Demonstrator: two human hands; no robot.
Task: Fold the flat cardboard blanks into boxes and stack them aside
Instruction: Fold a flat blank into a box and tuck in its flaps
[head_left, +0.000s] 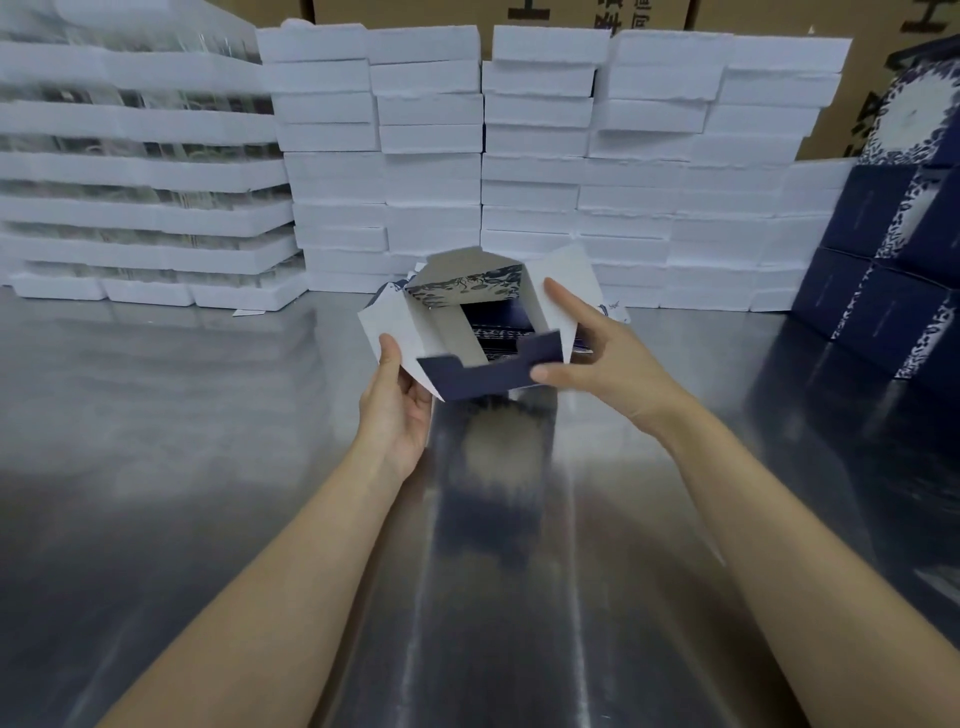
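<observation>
- My left hand (400, 410) pinches the left white flap of the box (452, 332): thumb on top, fingers curled underneath.
- I hold the box between both hands above the steel table (208, 467). It is half folded, its side flaps splayed outward, and the blue-patterned back flap tips inward over the opening.
- My right hand (597, 358) holds the box's right corner. The thumb presses on the navy front flap and the forefinger is stretched along the right white flap. I cannot see the other fingers.
- At far left I see white trays (140, 171) stacked high on the table.
- Behind the box, foam blocks (431, 156) form a wall in several stacks, with brown cartons (649, 15) behind them.
- At far right, finished navy boxes (883, 291) are stacked, well apart from my hands.
</observation>
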